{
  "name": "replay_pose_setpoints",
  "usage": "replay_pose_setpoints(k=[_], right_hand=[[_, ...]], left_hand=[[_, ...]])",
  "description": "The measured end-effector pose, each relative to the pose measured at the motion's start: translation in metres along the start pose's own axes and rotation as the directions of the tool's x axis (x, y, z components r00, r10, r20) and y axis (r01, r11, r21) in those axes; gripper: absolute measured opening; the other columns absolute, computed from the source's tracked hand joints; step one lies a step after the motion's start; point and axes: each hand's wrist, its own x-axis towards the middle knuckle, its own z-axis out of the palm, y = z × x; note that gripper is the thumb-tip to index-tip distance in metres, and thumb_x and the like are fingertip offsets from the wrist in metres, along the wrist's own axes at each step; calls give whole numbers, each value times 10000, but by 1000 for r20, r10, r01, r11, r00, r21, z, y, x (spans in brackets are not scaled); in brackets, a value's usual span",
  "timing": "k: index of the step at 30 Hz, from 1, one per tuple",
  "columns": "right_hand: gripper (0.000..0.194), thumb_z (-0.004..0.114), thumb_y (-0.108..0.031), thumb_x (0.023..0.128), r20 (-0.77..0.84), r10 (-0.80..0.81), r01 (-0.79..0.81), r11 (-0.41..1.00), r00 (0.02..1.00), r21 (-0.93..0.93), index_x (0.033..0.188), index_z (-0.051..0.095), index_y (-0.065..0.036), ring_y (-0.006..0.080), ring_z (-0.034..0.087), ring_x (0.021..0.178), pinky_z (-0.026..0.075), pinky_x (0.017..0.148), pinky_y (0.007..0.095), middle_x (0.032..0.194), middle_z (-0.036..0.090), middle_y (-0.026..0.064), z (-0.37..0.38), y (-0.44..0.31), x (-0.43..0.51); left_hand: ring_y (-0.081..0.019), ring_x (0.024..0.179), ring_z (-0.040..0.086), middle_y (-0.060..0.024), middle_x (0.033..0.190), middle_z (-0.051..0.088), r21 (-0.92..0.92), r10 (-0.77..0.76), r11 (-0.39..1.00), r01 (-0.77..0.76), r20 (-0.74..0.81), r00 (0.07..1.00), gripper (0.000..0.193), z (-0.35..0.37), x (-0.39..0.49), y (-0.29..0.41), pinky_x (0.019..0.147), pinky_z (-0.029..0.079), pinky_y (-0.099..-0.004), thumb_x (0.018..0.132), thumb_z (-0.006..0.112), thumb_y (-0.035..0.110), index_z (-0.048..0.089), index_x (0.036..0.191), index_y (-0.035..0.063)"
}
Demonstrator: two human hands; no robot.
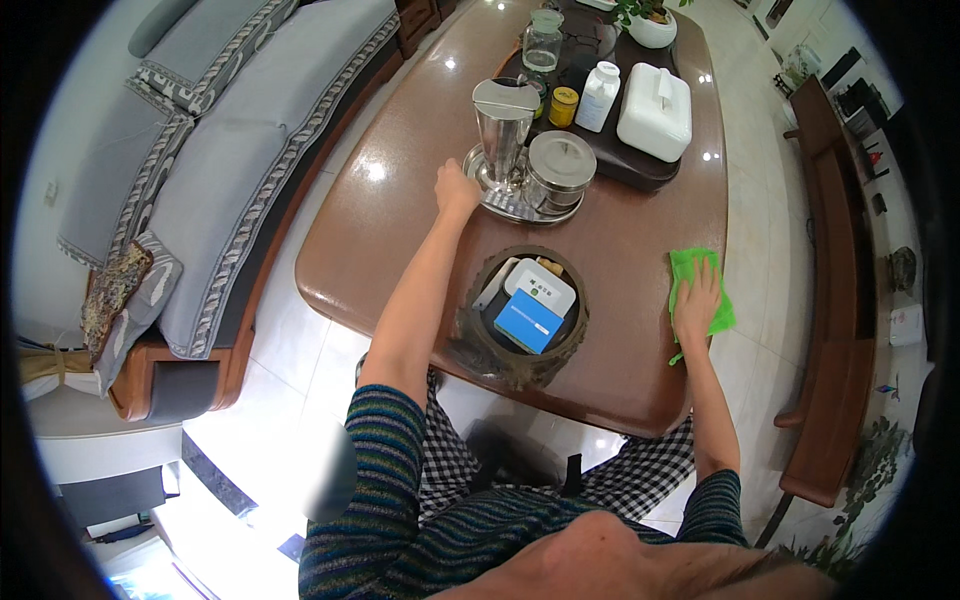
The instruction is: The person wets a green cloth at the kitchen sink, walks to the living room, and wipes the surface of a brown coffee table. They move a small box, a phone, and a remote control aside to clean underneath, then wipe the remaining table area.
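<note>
My right hand (697, 304) lies palm down on a green cloth (722, 313) at the right edge of the brown table (630, 247). On the left, my left hand (457, 187) touches or grips the rim of a round metal tray (525, 214); its fingertips are partly hidden. That tray bears a tall metal pitcher (501, 135) and a lidded metal canister (561, 166). Between my arms stands a dark, rough-rimmed round bowl (469, 319), holding a blue box (529, 321), a white case (541, 281) and smaller things.
Behind the metal tray, a dark tray (637, 174) carries a white tissue box (655, 112), a white bottle (598, 97), a yellow jar (563, 107) and a glass jar (542, 41). A potted plant (651, 28) stands farther back. A grey-covered sofa (217, 172) is at left.
</note>
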Motion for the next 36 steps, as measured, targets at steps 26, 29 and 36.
replay_pose_setpoints(k=[26,29,36], right_hand=[[483,544,-252,940,-140,-933,860,238,332,450,1388,482,-85,321,340,1395,308,1111,465,1491,413,122,119,-442,187],[481,564,-270,924,-145,-888,835,341,437,431,1359,513,-71,334,369,1372,321,1099,466,1467,441,125,132,-458,186],[457,576,-244,892,-142,-673,661,624,725,416,1302,560,-42,349,454,1271,377,1027,458,1375,523,130,87,-298,155]], left_hand=[[-217,906,656,-117,1099,627,-200,-243,948,247,43,969,371,-214,-63,-194,703,514,-287,839,632,10,546,1198,-29],[-228,916,652,-129,1081,643,-180,-225,958,221,-2,974,366,-215,-67,-185,740,512,-302,827,642,22,570,1181,-31],[-195,749,680,-141,1031,663,-113,-57,992,53,-31,998,342,-214,-61,-192,539,518,-296,828,612,-15,556,1165,-22]])
